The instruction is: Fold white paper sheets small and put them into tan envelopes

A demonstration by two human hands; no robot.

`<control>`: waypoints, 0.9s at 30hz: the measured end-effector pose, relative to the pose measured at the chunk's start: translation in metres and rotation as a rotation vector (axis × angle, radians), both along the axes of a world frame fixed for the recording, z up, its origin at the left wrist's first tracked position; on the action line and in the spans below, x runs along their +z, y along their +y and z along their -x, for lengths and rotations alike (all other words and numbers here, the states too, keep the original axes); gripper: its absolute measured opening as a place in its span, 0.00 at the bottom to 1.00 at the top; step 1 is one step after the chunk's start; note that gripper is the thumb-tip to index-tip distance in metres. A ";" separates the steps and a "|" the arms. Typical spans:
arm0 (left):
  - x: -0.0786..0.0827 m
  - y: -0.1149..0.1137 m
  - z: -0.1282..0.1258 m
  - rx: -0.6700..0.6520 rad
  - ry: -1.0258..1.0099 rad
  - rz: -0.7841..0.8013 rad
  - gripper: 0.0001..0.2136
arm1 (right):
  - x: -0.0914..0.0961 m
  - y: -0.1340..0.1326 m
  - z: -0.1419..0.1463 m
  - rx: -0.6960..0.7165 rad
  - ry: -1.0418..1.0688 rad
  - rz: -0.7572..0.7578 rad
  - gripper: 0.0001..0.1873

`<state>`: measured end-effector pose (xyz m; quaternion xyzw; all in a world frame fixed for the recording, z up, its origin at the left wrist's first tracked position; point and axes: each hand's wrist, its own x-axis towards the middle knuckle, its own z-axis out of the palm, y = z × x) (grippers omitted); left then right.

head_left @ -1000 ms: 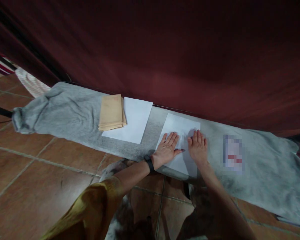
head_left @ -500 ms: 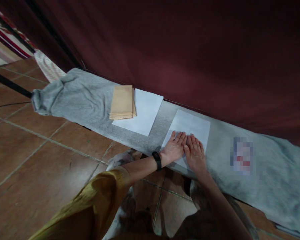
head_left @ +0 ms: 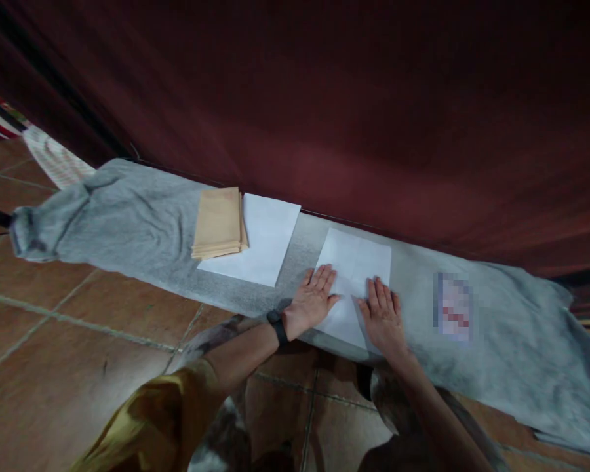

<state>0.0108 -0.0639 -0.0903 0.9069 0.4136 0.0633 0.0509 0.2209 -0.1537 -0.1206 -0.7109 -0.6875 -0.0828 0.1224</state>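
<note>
A white sheet of paper [head_left: 356, 262] lies on the grey cloth in front of me. My left hand [head_left: 313, 298] rests flat on its left side, fingers apart, with a black band [head_left: 278, 326] on the wrist. On the paper's right edge lies my right hand [head_left: 383, 314], palm down and fingers stretched out. Between the two hands the paper is bare. Left of it is a second patch of white paper [head_left: 273, 246], partly covered by a stack of brown envelopes [head_left: 217, 221].
Grey cloth [head_left: 137, 223] covers a long, narrow bench-like surface. A blurred-out item [head_left: 455, 308] lies at the right. Behind hangs a dark red curtain [head_left: 324, 118]. Brown floor tiles [head_left: 103, 328] show in front, and a striped cloth [head_left: 59, 157] at the far left.
My hands, side by side on the paper before, have slid apart, the left one to the left and the right one slightly right. The whole view has shifted a little.
</note>
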 end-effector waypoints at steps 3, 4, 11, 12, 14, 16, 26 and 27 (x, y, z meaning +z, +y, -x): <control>0.002 0.018 0.008 0.160 0.010 -0.020 0.29 | -0.001 0.001 0.000 -0.045 0.007 -0.015 0.34; 0.004 0.024 0.007 0.199 0.000 -0.038 0.29 | -0.001 0.003 0.001 -0.065 0.015 -0.017 0.33; 0.012 0.044 -0.042 -0.029 -0.144 -0.113 0.25 | 0.015 0.059 0.013 -0.066 0.163 -0.021 0.31; 0.010 0.045 -0.050 -0.060 -0.142 -0.108 0.25 | 0.017 0.067 0.015 -0.064 0.177 -0.013 0.32; 0.005 0.049 -0.062 -0.062 -0.117 -0.090 0.25 | 0.017 0.079 0.018 -0.068 0.182 0.012 0.32; -0.002 0.054 -0.067 -0.002 -0.085 -0.073 0.26 | 0.015 0.087 0.020 -0.079 0.167 0.042 0.32; -0.022 0.060 -0.067 0.223 -0.123 -0.115 0.29 | 0.000 0.104 -0.006 -0.272 0.149 -0.087 0.32; -0.023 0.060 -0.067 0.244 -0.133 -0.118 0.29 | 0.000 0.103 -0.010 -0.294 0.149 -0.104 0.33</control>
